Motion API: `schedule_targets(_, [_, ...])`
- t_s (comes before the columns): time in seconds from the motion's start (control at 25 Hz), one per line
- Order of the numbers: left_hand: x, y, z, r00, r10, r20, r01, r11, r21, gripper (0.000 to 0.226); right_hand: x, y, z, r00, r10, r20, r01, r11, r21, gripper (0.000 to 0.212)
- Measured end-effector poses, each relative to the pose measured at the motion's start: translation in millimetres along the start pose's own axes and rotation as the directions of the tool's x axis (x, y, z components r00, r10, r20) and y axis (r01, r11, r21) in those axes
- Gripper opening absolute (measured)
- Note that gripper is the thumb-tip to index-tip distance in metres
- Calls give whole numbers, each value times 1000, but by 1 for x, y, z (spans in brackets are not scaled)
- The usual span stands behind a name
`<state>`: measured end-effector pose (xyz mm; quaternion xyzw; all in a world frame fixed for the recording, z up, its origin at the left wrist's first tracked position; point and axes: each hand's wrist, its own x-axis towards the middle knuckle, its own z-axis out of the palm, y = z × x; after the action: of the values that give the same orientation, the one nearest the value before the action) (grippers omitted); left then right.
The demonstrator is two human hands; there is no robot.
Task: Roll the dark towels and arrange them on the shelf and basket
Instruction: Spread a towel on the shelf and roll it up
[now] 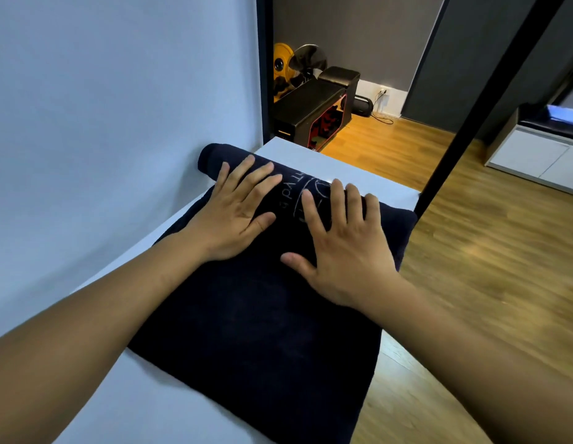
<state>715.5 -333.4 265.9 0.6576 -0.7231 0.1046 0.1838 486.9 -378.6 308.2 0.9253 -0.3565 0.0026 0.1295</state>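
Observation:
A dark navy towel (262,331) lies on a white shelf top (358,171), its far end wound into a roll (214,158) with pale embroidered lettering on it. My left hand (237,213) presses flat on the left part of the roll, fingers straight and spread. My right hand (346,241) presses on the right part, fingers spread over the roll's top. The near part of the towel lies flat and unrolled, reaching to the shelf's right edge. No basket is in view.
A pale blue wall (118,107) runs along the left, touching the roll's end. A black upright post (464,123) stands at the shelf's right corner. Beyond are a wooden floor (470,267), black boxes (307,113), yellow weight plates (283,64) and a white cabinet (535,155).

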Motion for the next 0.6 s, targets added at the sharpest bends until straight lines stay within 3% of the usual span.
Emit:
schedule_targets(0.12, [-22, 7, -11, 999, -26, -22, 28, 993, 111, 64, -27, -25, -8, 998, -51, 44, 49, 997, 54, 87])
schedule_targets(0.28, [-31, 11, -16, 993, 21, -112, -2, 985, 172, 53, -41, -39, -24, 982, -145, 118, 148, 989, -11, 76])
schedule_targets(0.44, [0, 11, -23, 998, 57, -19, -55, 995, 78, 41, 1, 8, -47, 987, -153, -56, 159, 980, 117, 69])
schedule_targets(0.6, [28, 2, -19, 993, 102, 55, -100, 994, -43, 48, 26, 37, -32, 979, -77, 188, 57, 992, 110, 89])
